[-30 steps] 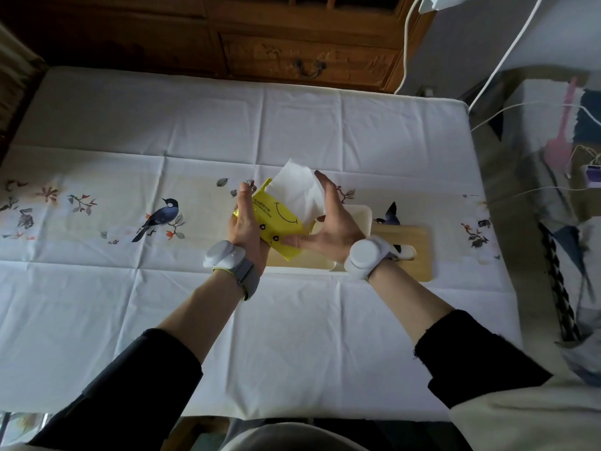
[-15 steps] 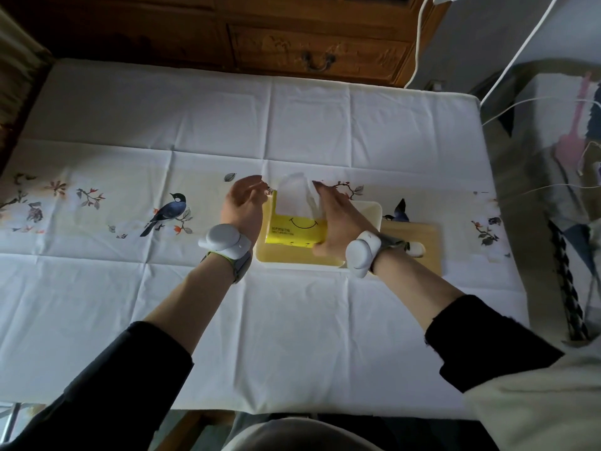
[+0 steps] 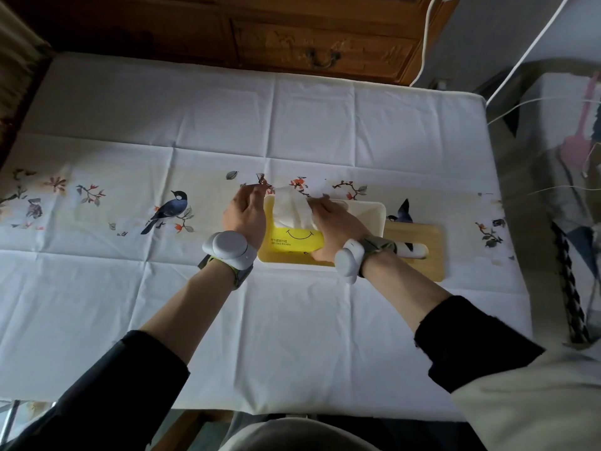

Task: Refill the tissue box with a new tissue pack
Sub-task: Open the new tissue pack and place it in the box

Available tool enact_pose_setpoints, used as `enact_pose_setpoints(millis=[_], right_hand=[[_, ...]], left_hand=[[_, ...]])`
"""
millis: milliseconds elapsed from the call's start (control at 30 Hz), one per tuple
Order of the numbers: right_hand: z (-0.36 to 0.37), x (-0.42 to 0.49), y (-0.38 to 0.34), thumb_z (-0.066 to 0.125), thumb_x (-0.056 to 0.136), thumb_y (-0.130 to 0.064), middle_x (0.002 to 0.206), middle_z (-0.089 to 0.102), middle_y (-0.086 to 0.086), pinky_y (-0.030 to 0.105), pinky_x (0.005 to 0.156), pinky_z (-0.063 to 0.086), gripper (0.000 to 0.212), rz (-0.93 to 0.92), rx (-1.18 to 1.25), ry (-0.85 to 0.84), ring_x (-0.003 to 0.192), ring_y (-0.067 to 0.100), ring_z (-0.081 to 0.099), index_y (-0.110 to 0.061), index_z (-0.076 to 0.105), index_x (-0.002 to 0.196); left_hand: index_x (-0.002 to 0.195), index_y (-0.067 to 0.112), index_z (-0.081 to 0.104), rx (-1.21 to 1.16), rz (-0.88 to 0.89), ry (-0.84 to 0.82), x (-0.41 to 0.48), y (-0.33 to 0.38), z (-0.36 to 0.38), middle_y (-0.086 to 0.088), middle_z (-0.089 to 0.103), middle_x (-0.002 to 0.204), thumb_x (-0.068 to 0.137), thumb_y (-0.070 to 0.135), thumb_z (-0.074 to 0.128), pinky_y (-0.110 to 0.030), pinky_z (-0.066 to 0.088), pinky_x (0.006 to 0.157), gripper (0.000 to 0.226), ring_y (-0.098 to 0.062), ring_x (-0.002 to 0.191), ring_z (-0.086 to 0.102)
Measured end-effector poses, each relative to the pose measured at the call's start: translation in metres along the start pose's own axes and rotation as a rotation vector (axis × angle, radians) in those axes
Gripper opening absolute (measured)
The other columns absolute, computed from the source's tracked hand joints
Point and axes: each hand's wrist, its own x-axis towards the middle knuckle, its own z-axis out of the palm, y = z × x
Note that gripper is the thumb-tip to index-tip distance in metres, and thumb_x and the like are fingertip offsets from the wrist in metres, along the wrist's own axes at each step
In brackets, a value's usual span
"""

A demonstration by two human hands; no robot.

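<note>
A yellow tissue pack (image 3: 294, 242) with a smile print lies inside the white tissue box (image 3: 370, 211) at the table's middle. A white tissue (image 3: 292, 209) sticks up from the pack's top. My left hand (image 3: 245, 214) is at the box's left end, fingers curled down over the pack's left end. My right hand (image 3: 336, 224) lies over the pack's right part, thumb on its near side and fingers reaching to the tissue. The pack's right end is hidden under that hand.
The box's wooden lid (image 3: 422, 237) lies flat on the table just right of the box. A white tablecloth (image 3: 162, 288) with bird prints covers the table. A dark wooden cabinet (image 3: 292, 37) stands behind; cables and clutter lie off the right edge.
The pack was tilted up in both hands above the box; it has come down and now lies level inside the box, with both hands lowered along with it.
</note>
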Motion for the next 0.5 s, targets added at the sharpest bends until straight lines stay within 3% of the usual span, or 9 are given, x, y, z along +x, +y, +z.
enact_pose_setpoints(millis=[233,400,500], right_hand=[[0.006,0.008,-0.002,0.061,0.068,-0.002,0.133,0.045,0.014,0.037,0.089,0.044,0.063,0.002,-0.114,-0.113,0.116,0.034,0.051,-0.003,0.039,0.127],[0.012,0.005,-0.003,0.053,0.075,-0.008,0.138,0.043,0.009,0.043,0.092,0.047,0.061,0.034,-0.191,-0.106,0.122,0.033,0.047,-0.01,0.035,0.133],[0.014,0.007,-0.003,0.054,0.077,-0.011,0.139,0.042,0.009,0.042,0.103,0.039,0.059,0.044,-0.234,-0.095,0.127,0.032,0.041,-0.01,0.035,0.133]], left_hand=[[0.102,0.018,0.062,0.042,-0.003,0.05,0.007,-0.022,-0.003,-0.006,0.067,0.107,0.088,0.013,0.047,-0.051,0.049,0.093,0.021,-0.028,0.105,0.062],[0.103,0.018,0.058,-0.004,-0.068,-0.013,0.009,-0.034,-0.009,-0.009,0.065,0.115,0.093,0.012,0.042,-0.052,0.049,0.095,0.02,-0.031,0.108,0.061],[0.103,0.016,0.057,-0.086,-0.122,-0.048,0.009,-0.037,-0.011,-0.007,0.063,0.111,0.094,0.013,0.041,-0.043,0.054,0.083,0.018,-0.03,0.103,0.063]])
